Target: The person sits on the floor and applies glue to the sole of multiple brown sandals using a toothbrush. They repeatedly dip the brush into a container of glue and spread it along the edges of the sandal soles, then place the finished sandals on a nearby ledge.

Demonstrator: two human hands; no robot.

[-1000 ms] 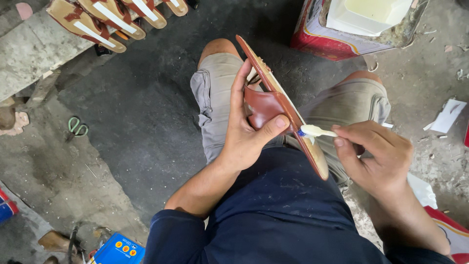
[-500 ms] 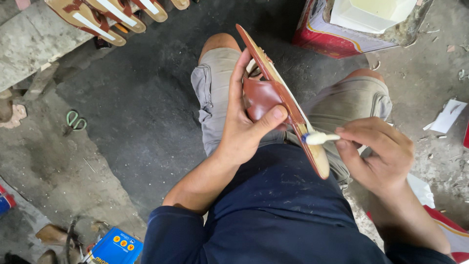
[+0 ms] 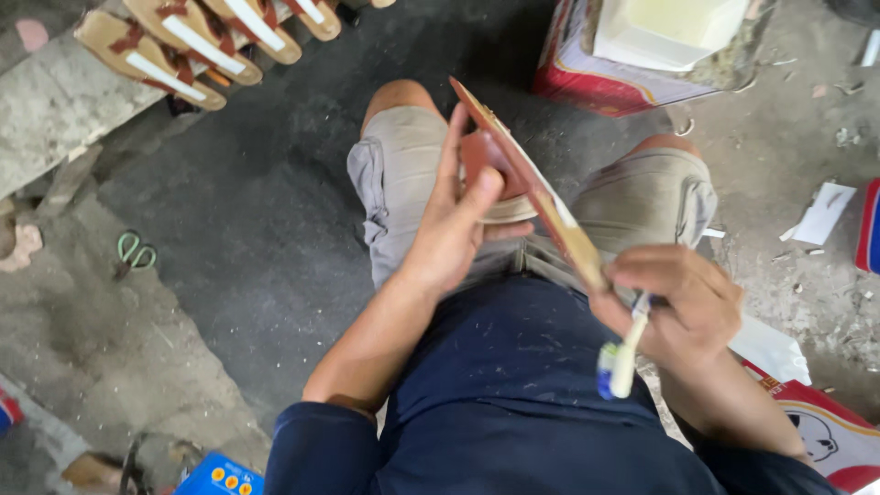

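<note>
A row of flat brown sandals with pale straps lies on a concrete ledge at the far left, and green-handled scissors rest on the gritty grey floor below them. The left hand is closed around a brown sandal, thumb pressed on its leather strap and fingers curled behind the thin sole. The sandal stands on edge above the person's lap, its long axis slanting from upper left, away from the body, down to lower right. The right hand pinches that near end and also grips a pale-handled brush, probably a toothbrush, pointing down.
</note>
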